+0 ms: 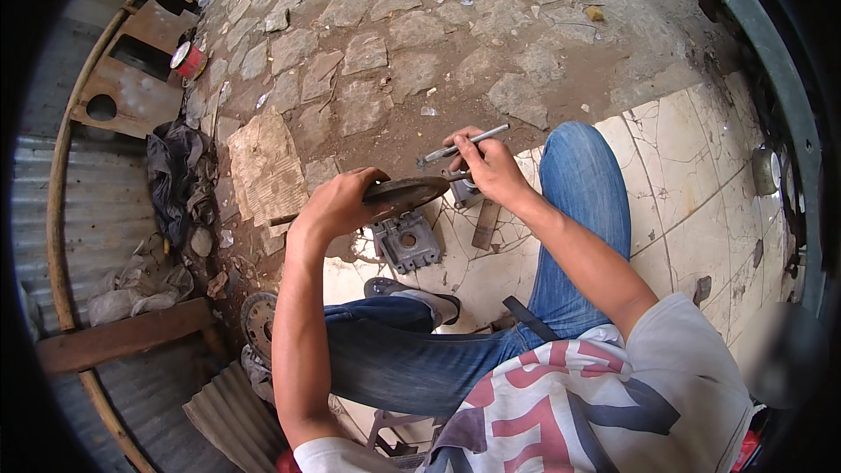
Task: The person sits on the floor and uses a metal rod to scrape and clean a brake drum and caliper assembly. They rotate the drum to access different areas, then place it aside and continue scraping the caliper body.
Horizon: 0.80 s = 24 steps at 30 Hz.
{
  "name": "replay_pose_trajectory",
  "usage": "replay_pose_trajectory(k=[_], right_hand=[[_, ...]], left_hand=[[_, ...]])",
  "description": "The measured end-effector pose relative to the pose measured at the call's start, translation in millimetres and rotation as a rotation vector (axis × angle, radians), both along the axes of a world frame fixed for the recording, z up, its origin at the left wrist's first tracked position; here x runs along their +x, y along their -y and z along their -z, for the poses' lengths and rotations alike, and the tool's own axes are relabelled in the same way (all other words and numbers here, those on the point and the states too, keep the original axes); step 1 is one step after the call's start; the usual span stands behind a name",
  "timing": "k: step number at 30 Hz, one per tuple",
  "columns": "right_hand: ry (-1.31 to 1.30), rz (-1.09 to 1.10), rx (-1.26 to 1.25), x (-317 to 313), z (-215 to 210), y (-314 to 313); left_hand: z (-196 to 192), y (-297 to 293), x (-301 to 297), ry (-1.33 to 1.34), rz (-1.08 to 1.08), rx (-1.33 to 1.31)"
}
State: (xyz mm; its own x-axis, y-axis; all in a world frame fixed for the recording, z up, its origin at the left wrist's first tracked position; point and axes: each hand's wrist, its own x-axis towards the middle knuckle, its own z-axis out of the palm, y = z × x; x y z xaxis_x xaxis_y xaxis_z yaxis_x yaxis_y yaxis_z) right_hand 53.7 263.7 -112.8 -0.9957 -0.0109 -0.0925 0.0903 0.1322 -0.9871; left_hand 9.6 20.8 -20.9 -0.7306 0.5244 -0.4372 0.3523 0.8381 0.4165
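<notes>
My left hand [337, 203] is closed around the rim of a dark round metal plate [407, 197], seen nearly edge-on. A thin dark rod shows at the plate's left, and its right tip comes close to my right hand; whether they touch I cannot tell. Between the fingers of my right hand [489, 168] is a slim silver brush-like tool [473, 140], its dark frayed end pointing left above the plate. Beneath, on the tiles, lie a grey cast metal housing [407, 243] with a round hole, a smaller metal part [466, 193] and a flat metal bar [486, 224].
Cracked white tiles [674, 158] meet a stone-paved ground [385, 52]. A brown sheet [265, 166] lies left, near dark cloth [178, 175] and a red tin [187, 61]. A wooden plank [131, 333] and a perforated metal disc [257, 322] are beside my left arm.
</notes>
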Motion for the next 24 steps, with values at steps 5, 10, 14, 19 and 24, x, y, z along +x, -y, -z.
replay_pose_trajectory(k=[5,10,14,19,24], right_hand=[[0.052,0.008,-0.409,-2.7,5.6,-9.0],[0.132,0.039,-0.415,-0.2,-2.4,-14.7],[0.122,-0.075,-0.274,3.1,-4.7,-20.8],[0.122,-0.099,-0.332,2.7,-0.6,-21.5],[0.041,-0.093,-0.201,6.3,-6.0,-21.4]], left_hand=[[-1.7,-5.0,-3.4,0.054,-0.022,0.011],[-2.0,-6.9,-7.9,0.094,0.022,-0.009],[-5.5,-14.0,-9.0,0.084,0.051,-0.070],[-5.6,-17.0,-11.6,0.144,0.015,-0.096],[-6.8,-18.4,-11.2,0.126,0.031,-0.093]])
